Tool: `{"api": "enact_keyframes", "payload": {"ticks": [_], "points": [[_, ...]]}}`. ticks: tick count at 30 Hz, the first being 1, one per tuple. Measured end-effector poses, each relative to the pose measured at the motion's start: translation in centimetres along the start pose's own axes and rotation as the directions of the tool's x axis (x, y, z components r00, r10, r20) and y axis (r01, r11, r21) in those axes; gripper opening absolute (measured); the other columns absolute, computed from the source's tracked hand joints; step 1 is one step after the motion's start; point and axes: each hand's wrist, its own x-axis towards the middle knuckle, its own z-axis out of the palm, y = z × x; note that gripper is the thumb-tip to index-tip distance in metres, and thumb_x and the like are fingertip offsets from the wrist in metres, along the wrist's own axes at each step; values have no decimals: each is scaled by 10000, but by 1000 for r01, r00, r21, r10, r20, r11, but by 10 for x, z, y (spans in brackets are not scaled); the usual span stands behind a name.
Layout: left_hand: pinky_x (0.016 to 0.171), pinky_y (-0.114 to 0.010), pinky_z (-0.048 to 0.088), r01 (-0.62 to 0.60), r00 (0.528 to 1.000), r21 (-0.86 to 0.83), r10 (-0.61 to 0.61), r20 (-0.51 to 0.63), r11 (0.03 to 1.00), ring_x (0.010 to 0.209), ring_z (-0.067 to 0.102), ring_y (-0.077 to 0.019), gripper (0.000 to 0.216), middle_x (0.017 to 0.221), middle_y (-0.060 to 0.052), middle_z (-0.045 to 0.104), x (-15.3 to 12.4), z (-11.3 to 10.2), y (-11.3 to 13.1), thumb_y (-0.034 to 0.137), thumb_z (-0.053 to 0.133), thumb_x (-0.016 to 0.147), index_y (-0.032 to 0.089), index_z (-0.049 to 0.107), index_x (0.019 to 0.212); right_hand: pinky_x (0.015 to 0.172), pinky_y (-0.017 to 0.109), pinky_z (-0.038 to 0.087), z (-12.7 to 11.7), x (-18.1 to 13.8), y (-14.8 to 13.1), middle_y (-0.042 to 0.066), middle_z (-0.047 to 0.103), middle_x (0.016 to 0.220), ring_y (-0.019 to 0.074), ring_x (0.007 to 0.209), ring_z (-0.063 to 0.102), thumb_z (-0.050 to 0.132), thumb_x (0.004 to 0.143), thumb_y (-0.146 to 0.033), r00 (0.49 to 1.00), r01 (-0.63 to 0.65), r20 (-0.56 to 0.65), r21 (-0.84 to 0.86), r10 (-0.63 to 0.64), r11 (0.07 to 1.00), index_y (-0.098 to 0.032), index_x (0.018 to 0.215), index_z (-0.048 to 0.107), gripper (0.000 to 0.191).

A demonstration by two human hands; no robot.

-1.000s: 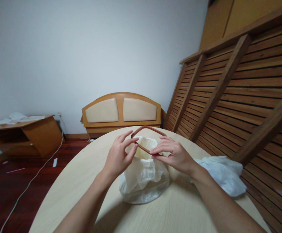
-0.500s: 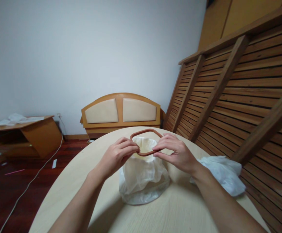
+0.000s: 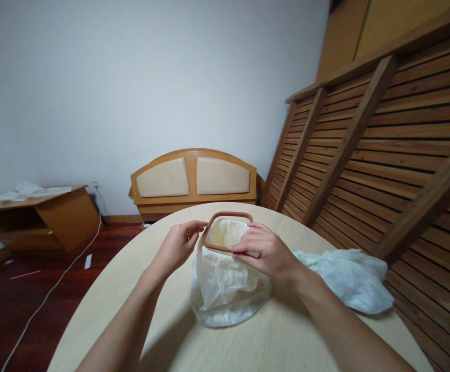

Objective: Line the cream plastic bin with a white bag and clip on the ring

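A small trash bin lined with a translucent white trash bag (image 3: pixel 228 281) stands upright on the table, the bag's lower edge hanging loose around it. On the bin's mouth sits a brown bin ring (image 3: pixel 219 247), rounded and nearly level. My right hand (image 3: pixel 261 250) is closed on the ring's right front, thumb in front and fingers over the side. At the left side, my left hand (image 3: pixel 180 245) pinches the ring's edge with its fingertips. Most of the bin's body is covered by the bag.
A crumpled white plastic bag (image 3: pixel 353 279) lies on the round table (image 3: pixel 120 294) at right. Wooden slatted panels (image 3: pixel 364 170) lean beyond it. A headboard (image 3: pixel 192 175) stands behind; a low cabinet (image 3: pixel 65 219) and a white cable (image 3: pixel 56 287) are left.
The brown ring has come down from a tilted position onto the bin's mouth and shifted slightly left. My left hand moved from its front to its left side; my right hand followed it down.
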Motion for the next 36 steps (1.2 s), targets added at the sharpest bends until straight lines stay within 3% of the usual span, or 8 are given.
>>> {"api": "enact_keyframes", "payload": {"ticks": [6, 12, 17, 25, 36], "points": [[957, -381, 563, 123, 991, -106, -117, 64, 987, 1064, 722, -266, 400, 1152, -126, 762, 0, 6, 8, 378, 524, 915, 117, 734, 1133, 857, 400, 512, 10, 1, -2, 28, 780, 811, 201, 774, 700, 695, 924, -272, 1000, -4, -5, 18, 4, 1000, -218, 949, 782, 105], [952, -379, 546, 152, 987, -22, -151, 55, 988, 1073, 720, -282, 410, 1156, -110, 763, -1, 7, 9, 392, 509, 923, 136, 753, 1131, 1055, 464, 443, 13, -3, 2, 4, 812, 958, 204, 895, 751, 713, 917, -260, 997, -58, 50, 102, 54, 993, -282, 1029, 774, 129], [931, -361, 550, 174, 984, -7, -173, 32, 985, 1058, 727, -281, 406, 1139, -97, 769, 0, 8, 10, 389, 502, 926, 146, 761, 1123, 1104, 490, 412, 15, -3, 3, 7, 806, 997, 204, 934, 759, 742, 891, -250, 986, -152, 100, 192, 135, 970, -295, 1050, 773, 167], [908, -348, 554, 190, 981, 42, -192, 43, 981, 1040, 732, -279, 423, 1153, -117, 763, -1, 9, 4, 413, 507, 930, 150, 755, 1149, 989, 394, 503, 11, 0, -1, 22, 804, 1016, 205, 935, 747, 761, 862, -227, 987, -146, 105, 252, 123, 957, -273, 1086, 776, 229], [894, -332, 551, 190, 980, 172, -198, 35, 967, 1029, 736, -270, 404, 1125, -111, 773, -2, 12, 6, 366, 476, 941, 177, 751, 1169, 976, 397, 519, 11, -5, 3, 29, 802, 1005, 205, 939, 726, 740, 881, -285, 973, -227, 120, 295, 200, 928, -270, 1089, 773, 211]]}}
